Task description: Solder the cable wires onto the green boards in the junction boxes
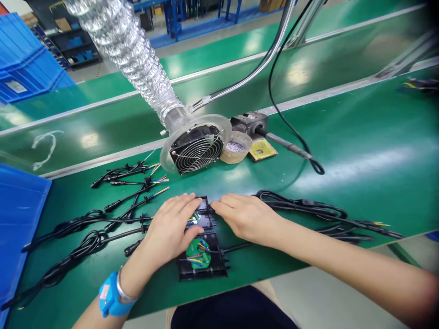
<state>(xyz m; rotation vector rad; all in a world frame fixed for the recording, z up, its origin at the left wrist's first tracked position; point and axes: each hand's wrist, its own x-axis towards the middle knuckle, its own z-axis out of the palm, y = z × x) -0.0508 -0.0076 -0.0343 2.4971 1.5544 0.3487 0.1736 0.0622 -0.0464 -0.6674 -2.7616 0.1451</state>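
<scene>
My left hand (173, 225) lies across the far black plastic case (206, 220), its thumb and fingers holding the near and far sides. Part of a green circuit board shows inside, below the fingers. At the case's right edge, my right hand (245, 217) has thumb and fingers pinched together on a black cable (270, 197), mostly hidden by the hand. Nearer me sits a second open black case (202, 275) with a green circuit board (199, 254), coloured wires and a cable leaving its right side.
Several black cables (80, 244) with connectors lie left, beside a blue bin (20, 214). More coiled cables (308, 208) lie right. Behind the cases stand a fume extractor fan (198, 153), a round tub (236, 147), a yellow sponge (262, 149) and a soldering iron (288, 145) in its holder.
</scene>
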